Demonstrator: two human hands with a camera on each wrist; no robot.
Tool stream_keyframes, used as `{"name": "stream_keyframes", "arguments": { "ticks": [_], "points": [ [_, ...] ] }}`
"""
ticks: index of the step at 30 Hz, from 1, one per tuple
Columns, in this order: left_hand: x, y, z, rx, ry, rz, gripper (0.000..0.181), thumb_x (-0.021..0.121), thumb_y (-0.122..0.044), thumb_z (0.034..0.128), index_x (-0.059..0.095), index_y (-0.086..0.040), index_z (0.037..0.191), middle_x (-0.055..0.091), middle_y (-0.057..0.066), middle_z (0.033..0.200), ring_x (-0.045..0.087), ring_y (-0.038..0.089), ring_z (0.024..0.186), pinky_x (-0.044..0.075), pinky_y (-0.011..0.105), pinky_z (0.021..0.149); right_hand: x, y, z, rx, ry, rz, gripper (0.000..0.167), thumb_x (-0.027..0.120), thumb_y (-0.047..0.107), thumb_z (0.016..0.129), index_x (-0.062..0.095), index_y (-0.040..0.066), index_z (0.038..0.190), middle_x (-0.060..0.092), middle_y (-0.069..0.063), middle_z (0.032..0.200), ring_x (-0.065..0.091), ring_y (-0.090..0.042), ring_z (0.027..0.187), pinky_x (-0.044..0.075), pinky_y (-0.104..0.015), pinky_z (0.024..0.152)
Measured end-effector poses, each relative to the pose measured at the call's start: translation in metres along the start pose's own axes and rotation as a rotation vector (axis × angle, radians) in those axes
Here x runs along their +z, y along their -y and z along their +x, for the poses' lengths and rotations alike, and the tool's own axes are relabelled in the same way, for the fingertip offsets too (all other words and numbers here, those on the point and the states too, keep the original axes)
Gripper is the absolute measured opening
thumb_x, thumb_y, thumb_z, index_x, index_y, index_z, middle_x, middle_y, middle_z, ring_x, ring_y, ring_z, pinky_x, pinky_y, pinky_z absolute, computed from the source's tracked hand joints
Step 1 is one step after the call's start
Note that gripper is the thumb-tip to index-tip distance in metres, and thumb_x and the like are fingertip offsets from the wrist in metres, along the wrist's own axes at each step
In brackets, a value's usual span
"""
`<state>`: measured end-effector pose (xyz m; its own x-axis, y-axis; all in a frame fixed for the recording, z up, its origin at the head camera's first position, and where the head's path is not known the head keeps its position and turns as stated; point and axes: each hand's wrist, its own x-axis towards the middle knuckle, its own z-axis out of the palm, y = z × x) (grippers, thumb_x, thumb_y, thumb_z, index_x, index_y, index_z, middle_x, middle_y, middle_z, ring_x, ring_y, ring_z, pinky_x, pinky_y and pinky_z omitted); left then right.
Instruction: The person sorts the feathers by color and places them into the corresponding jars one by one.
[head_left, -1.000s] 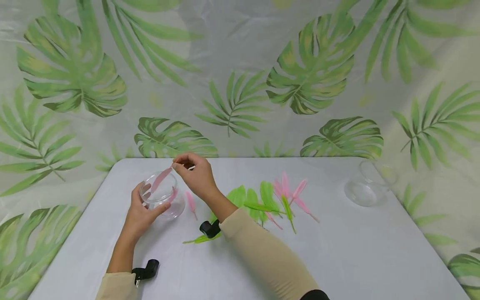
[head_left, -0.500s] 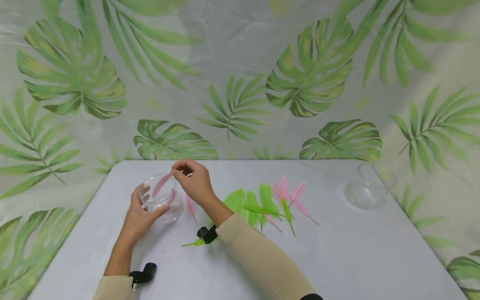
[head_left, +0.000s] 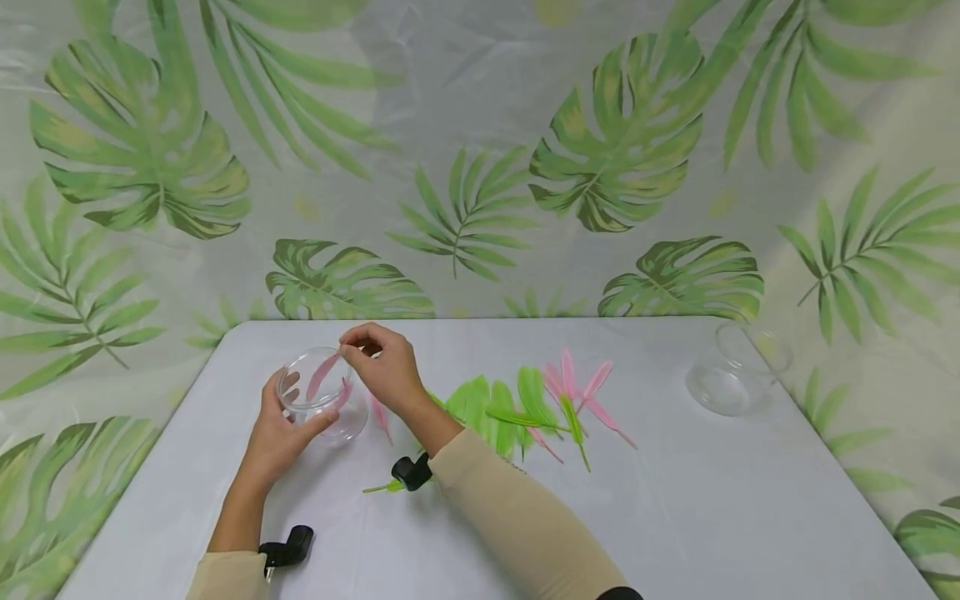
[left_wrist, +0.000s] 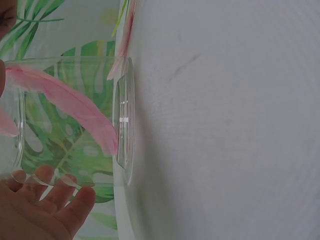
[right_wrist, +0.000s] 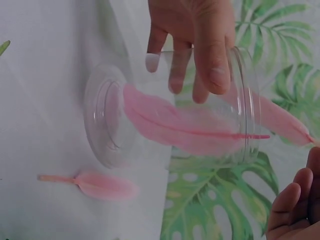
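My left hand (head_left: 281, 437) grips a clear glass jar (head_left: 347, 427) from the left side, thumb in front and fingers behind, near the table's left part. At the jar's mouth my right hand (head_left: 384, 367) pinches a pink feather (right_wrist: 280, 117) by its quill end, and its soft end hangs inside the rim. Another pink feather (right_wrist: 185, 127) stands inside the jar, its quill reaching past the rim in the right wrist view. Just right of the jar, a loose pink feather (head_left: 381, 419) lies on the table, partly seen.
Several green feathers (head_left: 468, 404) lie in the middle of the white table (head_left: 712, 500). Beside them several pink feathers (head_left: 570, 375) are spread out. A second clear glass jar (head_left: 723, 390) stands at the right. A leaf-patterned cloth (head_left: 465, 100) hangs behind.
My right hand has come slightly down and to the left, bringing the pinched feather a little further into the jar. My left hand keeps its hold on the jar.
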<state>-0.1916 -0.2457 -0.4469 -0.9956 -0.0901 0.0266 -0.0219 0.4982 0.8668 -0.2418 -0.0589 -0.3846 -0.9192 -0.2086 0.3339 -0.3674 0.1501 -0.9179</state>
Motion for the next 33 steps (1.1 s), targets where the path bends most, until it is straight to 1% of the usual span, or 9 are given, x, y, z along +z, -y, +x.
{"name": "stream_keyframes", "arguments": {
  "ticks": [4,10,12,19,24,29,33],
  "points": [
    [0.000,0.001,0.001,0.001,-0.006,-0.013,0.111,0.078,-0.030,0.0848,-0.003,-0.010,0.158,0.020,0.019,0.164,0.024,0.043,0.149,0.024,0.064,0.118,0.002,-0.001,0.000,0.010,0.008,-0.012,0.012,0.068,0.015,0.093,0.073,0.009,0.102,0.074,-0.005,0.100,0.059,-0.001,0.078,0.050,-0.014,0.072],
    [0.000,0.001,0.000,-0.005,-0.002,-0.018,0.112,0.079,-0.030,0.0846,-0.003,-0.010,0.158,0.019,0.019,0.164,0.022,0.044,0.150,0.023,0.065,0.118,-0.003,-0.003,-0.001,0.012,0.061,-0.031,0.021,0.066,0.015,0.094,0.072,0.013,0.114,0.073,-0.005,0.105,0.063,-0.008,0.084,0.052,-0.015,0.074],
    [0.000,0.001,0.000,-0.005,0.000,-0.012,0.112,0.079,-0.031,0.0845,-0.003,-0.011,0.158,0.019,0.019,0.164,0.022,0.043,0.150,0.023,0.065,0.118,-0.007,-0.003,-0.001,0.009,0.073,-0.041,0.022,0.066,0.015,0.095,0.071,0.014,0.116,0.072,-0.005,0.106,0.063,-0.010,0.085,0.052,-0.016,0.073],
    [-0.001,0.000,0.000,-0.013,-0.006,0.005,0.113,0.079,-0.033,0.0836,-0.003,-0.011,0.158,0.020,0.018,0.164,0.023,0.042,0.150,0.025,0.064,0.118,-0.028,-0.011,0.001,0.022,0.074,-0.101,0.021,0.065,0.017,0.095,0.070,0.015,0.116,0.071,-0.004,0.108,0.061,-0.013,0.086,0.051,-0.019,0.074],
    [-0.001,-0.001,0.000,-0.017,-0.007,0.011,0.114,0.080,-0.032,0.0832,-0.003,-0.010,0.158,0.020,0.018,0.164,0.023,0.042,0.150,0.025,0.064,0.118,-0.041,-0.017,0.000,0.040,0.084,-0.138,0.017,0.065,0.014,0.095,0.070,0.014,0.111,0.071,-0.005,0.108,0.060,-0.013,0.084,0.050,-0.020,0.072],
    [-0.001,-0.001,0.000,-0.018,-0.008,0.005,0.113,0.080,-0.031,0.0831,-0.002,-0.011,0.158,0.020,0.017,0.165,0.022,0.042,0.150,0.024,0.063,0.118,-0.046,-0.020,-0.003,0.055,0.130,-0.167,0.016,0.065,0.013,0.095,0.070,0.013,0.110,0.070,-0.005,0.108,0.058,-0.014,0.083,0.050,-0.021,0.070],
    [-0.001,-0.002,0.000,-0.019,-0.005,0.005,0.114,0.080,-0.031,0.0832,-0.003,-0.012,0.158,0.020,0.017,0.165,0.022,0.042,0.150,0.024,0.063,0.118,-0.046,-0.025,-0.007,0.087,0.179,-0.229,0.016,0.065,0.014,0.095,0.070,0.012,0.110,0.070,-0.005,0.109,0.059,-0.014,0.083,0.049,-0.022,0.072]
  ]
}}
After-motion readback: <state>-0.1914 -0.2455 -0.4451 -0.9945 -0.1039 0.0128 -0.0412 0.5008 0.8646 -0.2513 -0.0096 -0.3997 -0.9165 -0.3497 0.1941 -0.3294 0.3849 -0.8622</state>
